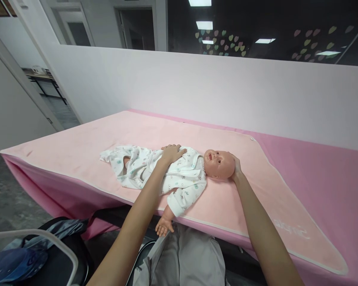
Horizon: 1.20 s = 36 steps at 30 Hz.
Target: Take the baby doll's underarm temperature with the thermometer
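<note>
Baby doll (179,174) steadied face-up by the pink mat's (77,151) near edge.
Left hand (171,153) lies flat, fingers spread, on its chest to pin it; right hand (236,167) cups the head, likely as support.

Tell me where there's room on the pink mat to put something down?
Bare mat lies left of the doll, behind it up to the wall, and right of its head. The near edge is crowded: the left hand lies on its chest, the right hand cups its head.

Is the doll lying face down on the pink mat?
No, the doll lies on its back with its face turned up.
</note>
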Motion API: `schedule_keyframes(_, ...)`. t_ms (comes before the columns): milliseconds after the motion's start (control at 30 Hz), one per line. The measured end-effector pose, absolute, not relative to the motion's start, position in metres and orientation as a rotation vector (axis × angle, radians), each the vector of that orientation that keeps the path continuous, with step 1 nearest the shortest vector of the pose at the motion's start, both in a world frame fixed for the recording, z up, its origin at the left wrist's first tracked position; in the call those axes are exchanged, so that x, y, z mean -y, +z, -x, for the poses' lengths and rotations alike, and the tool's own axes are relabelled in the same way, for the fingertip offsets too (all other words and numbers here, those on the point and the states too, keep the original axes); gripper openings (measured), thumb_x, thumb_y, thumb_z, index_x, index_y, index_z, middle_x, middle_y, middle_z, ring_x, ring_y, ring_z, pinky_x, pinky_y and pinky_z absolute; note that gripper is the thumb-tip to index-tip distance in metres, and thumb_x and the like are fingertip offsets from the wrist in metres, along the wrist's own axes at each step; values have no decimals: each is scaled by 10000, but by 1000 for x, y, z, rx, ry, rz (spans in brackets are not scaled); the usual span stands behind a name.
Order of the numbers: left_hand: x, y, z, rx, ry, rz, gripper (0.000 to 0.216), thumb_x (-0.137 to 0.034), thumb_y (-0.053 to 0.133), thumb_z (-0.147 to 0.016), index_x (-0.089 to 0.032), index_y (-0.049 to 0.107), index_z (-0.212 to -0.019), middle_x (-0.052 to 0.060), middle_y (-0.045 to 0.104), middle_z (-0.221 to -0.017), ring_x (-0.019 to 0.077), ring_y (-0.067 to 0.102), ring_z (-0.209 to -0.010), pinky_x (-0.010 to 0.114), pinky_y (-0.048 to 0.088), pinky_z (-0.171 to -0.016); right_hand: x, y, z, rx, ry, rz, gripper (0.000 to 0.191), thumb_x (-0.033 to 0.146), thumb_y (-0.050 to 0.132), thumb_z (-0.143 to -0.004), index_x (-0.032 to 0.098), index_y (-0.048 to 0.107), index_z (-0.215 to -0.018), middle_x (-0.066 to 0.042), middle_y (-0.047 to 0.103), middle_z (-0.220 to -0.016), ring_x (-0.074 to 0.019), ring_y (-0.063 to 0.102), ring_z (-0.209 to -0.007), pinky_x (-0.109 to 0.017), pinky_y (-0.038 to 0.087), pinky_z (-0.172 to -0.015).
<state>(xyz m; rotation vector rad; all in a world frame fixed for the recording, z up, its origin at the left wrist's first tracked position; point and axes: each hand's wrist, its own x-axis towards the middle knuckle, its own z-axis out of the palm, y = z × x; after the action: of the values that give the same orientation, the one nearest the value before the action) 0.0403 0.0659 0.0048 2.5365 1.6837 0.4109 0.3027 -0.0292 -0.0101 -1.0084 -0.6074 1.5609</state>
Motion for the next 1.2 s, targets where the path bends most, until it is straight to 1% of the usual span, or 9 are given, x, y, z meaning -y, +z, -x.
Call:
schedule_keyframes(200,-68,2,-40,-1683,441,-2539,554,-585,261,-845,-196,570,-1090,127,609,-1098,292,508,-1085,447,341,-937,28,-13,-304,611,1553,1004,458,538,426,-757,218,677,-967,-49,702,-983,-280,646,-933,-423,536,-784)
schedule_keyframes(500,-68,2,-40,-1679,451,-2529,548,-581,262,-844,-198,571,-1086,128,605,-1101,295,504,-1085,458,336,-937,25,-16,-308,649,1539,1006,351,436,469,-751,213,689,-908,-41,714,-932,-260,660,-881,-399,542,-769)
schedule_keyframes(700,-68,2,-40,-1689,445,-2542,550,-580,258,-844,-200,573,-1086,120,609,-1100,293,506,-1082,446,339,-936,25,-15,-307,651,1543,1014,358,444,458,-750,217,688,-905,-39,711,-941,-259,654,-904,-397,541,-778)
schedule_keyframes(1000,-69,1,-40,-1691,442,-2533,546,-577,264,-844,-201,571,-1092,126,606,-1098,291,506,-1081,444,345,-929,28,-12,-305,659,1531,1045,315,399,497,-727,214,687,-897,-35,714,-925,-256,660,-882,-391,549,-756)
schedule_keyframes(1200,-68,1,-40,-1683,446,-2540,543,-578,257,-844,-204,571,-1082,119,607,-1096,291,500,-1086,440,344,-930,28,-10,-304,672,1515,1066,313,406,493,-733,223,682,-901,-33,714,-929,-257,659,-881,-394,548,-755)
